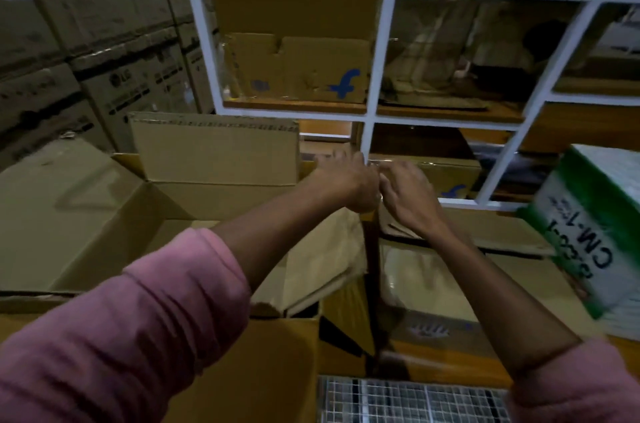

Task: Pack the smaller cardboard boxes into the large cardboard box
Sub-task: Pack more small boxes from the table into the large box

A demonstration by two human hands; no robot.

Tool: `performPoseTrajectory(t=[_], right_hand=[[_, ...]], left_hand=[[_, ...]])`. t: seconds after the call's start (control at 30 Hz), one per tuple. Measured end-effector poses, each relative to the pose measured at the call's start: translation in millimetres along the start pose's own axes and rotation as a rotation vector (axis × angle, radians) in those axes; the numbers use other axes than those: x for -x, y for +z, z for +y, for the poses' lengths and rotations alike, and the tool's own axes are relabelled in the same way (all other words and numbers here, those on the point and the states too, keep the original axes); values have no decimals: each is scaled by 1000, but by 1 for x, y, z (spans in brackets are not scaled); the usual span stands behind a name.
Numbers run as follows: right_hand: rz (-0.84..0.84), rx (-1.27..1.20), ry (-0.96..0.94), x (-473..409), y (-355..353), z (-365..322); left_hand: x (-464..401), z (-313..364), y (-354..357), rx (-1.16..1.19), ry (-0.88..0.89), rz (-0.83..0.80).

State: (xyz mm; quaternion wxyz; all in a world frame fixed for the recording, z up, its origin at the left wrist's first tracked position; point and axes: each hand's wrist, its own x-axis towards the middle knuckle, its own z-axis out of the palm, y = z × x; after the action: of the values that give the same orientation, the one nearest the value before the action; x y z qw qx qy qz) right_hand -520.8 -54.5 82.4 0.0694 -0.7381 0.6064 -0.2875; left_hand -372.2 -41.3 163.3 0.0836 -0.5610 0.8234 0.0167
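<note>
While both arms stretch forward together over the large cardboard box, flaps standing open to receive. Reaching for a smaller cardboard box low in the white shelf frame, well placed for a two-handed pull. Left hand and right hand almost touching, fingers curled at its near edge; actual grip hidden, cannot tell. Pink sleeves pushed back, wrists level.
</note>
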Motion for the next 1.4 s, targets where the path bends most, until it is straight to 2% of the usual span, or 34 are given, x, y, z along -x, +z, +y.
performPoseTrajectory(t=[0.1, 0.3, 0.43, 0.57, 0.77, 0.97, 1.03, 1.13, 1.27, 1.4], right_hand=[[-28, 17, 89, 9, -12, 58], [-265, 81, 317, 49, -21, 187], [-433, 171, 406, 82, -25, 247], [-503, 203, 510, 104, -21, 305], [-496, 182, 605, 116, -35, 333], [-404, 155, 510, 121, -41, 341], [-378, 123, 532, 115, -44, 338], [-317, 154, 503, 78, -64, 329], [-206, 210, 329, 13, -130, 303], [-93, 268, 295, -29, -202, 278]], left_hand=[[-39, 46, 6, 14, 21, -82], [-82, 129, 69, 191, -119, -179], [-93, 141, 137, 365, -268, -206], [-104, 140, 196, 462, -342, -247], [-119, 143, 229, 600, -380, -141], [-133, 135, 240, 634, -412, -105], [-138, 136, 237, 600, -409, -79], [-137, 142, 198, 514, -383, 4], [-130, 143, 122, 513, -457, 152], [-131, 138, 44, 496, -426, 293]])
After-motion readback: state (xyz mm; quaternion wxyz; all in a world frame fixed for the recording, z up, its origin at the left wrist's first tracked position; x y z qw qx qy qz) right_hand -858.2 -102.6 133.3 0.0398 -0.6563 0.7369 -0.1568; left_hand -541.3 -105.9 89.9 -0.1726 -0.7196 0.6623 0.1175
